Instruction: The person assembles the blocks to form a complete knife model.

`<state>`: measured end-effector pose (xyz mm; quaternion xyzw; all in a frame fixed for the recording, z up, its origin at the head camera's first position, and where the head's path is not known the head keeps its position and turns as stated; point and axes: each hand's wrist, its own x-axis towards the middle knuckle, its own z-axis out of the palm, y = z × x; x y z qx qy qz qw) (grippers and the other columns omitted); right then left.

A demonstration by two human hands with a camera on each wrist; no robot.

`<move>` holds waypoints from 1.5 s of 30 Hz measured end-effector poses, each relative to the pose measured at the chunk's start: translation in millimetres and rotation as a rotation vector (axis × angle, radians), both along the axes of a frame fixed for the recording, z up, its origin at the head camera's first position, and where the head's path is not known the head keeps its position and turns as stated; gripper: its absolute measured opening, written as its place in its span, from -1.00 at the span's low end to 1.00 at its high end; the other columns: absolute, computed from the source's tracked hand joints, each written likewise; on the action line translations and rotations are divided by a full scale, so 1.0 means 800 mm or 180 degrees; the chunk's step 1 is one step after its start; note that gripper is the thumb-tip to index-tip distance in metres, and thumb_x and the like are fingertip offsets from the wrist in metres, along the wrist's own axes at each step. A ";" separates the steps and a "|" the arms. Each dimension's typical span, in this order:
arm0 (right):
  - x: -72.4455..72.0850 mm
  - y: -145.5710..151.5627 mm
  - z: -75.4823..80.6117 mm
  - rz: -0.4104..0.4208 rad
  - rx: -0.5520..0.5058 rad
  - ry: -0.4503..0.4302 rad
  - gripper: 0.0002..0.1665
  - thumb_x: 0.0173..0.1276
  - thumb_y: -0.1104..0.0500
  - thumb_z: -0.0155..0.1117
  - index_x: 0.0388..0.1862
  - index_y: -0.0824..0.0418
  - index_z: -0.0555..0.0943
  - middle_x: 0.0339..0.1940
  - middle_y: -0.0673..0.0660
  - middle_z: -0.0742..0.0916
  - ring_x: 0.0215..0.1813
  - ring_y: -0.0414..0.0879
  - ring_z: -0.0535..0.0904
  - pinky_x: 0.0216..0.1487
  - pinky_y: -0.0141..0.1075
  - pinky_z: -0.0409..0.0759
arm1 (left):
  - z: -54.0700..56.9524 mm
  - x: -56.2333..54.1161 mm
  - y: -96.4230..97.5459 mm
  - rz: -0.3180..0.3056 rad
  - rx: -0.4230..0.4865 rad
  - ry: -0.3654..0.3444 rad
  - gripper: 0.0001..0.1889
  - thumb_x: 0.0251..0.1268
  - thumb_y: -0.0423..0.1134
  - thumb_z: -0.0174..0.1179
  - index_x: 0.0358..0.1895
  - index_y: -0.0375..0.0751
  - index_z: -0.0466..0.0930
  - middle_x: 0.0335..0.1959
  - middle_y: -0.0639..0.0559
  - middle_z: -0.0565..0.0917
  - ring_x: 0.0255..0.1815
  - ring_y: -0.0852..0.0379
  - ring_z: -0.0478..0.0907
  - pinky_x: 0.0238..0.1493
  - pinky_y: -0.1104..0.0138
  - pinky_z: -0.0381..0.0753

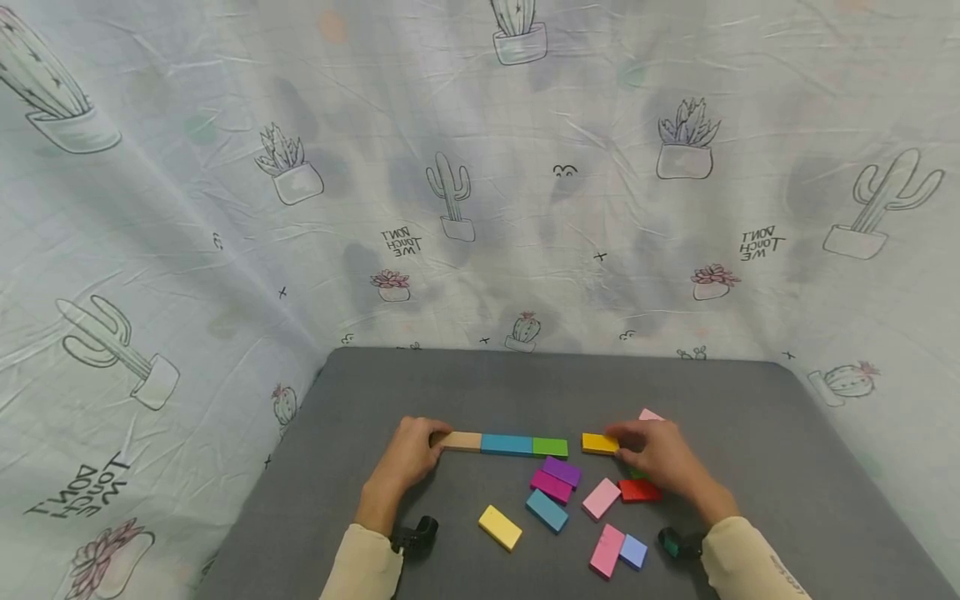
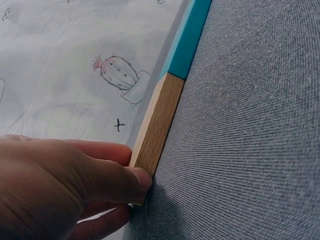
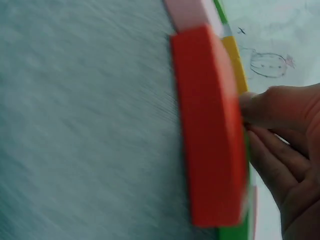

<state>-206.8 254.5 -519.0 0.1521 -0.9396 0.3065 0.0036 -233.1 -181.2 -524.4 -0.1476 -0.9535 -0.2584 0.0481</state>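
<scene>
My left hand (image 1: pixel 405 458) pinches the outer end of a plain wooden block (image 1: pixel 462 442) between thumb and fingers. That block lies end to end with a blue block (image 1: pixel 507 445), and a green block (image 1: pixel 551 447) continues the row. To the right, across a small gap, my right hand (image 1: pixel 663 454) pinches the right end of an orange-yellow block (image 1: pixel 597 443). In the right wrist view a red block (image 3: pixel 207 135) stands in front of the orange-yellow block (image 3: pixel 236 65) and partly hides it. Another green block (image 1: pixel 637 473) is mostly covered by the right hand.
Nearer me lie a purple block (image 1: pixel 562 472), a magenta block (image 1: pixel 551 487), a second blue block (image 1: pixel 547 511), a pale yellow block (image 1: pixel 499 527), several pink blocks (image 1: pixel 602 498) and a periwinkle block (image 1: pixel 633 552). A cactus-print curtain (image 1: pixel 525 208) surrounds the grey table (image 1: pixel 420 383).
</scene>
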 end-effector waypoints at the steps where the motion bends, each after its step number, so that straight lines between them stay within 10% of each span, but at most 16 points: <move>1: 0.001 -0.002 -0.001 -0.0006 -0.0006 -0.0046 -0.54 0.37 0.33 0.57 0.24 0.18 0.80 0.13 0.10 0.87 0.15 0.06 0.82 0.22 0.05 0.79 | 0.000 0.000 0.000 0.0006 -0.0005 -0.0009 -0.74 0.31 -0.50 0.50 0.02 -0.21 0.88 -0.06 -0.10 0.87 -0.04 -0.05 0.81 -0.02 0.06 0.84; 45: 0.000 -0.020 0.008 -0.0067 -0.0061 0.0001 -0.54 0.39 0.25 0.60 0.26 0.15 0.79 0.14 0.06 0.87 0.19 0.09 0.82 0.23 0.08 0.78 | 0.005 -0.005 -0.001 0.0029 -0.0028 -0.0107 -0.74 0.31 -0.51 0.49 0.01 -0.19 0.89 -0.04 -0.10 0.87 0.00 -0.07 0.80 0.03 0.03 0.83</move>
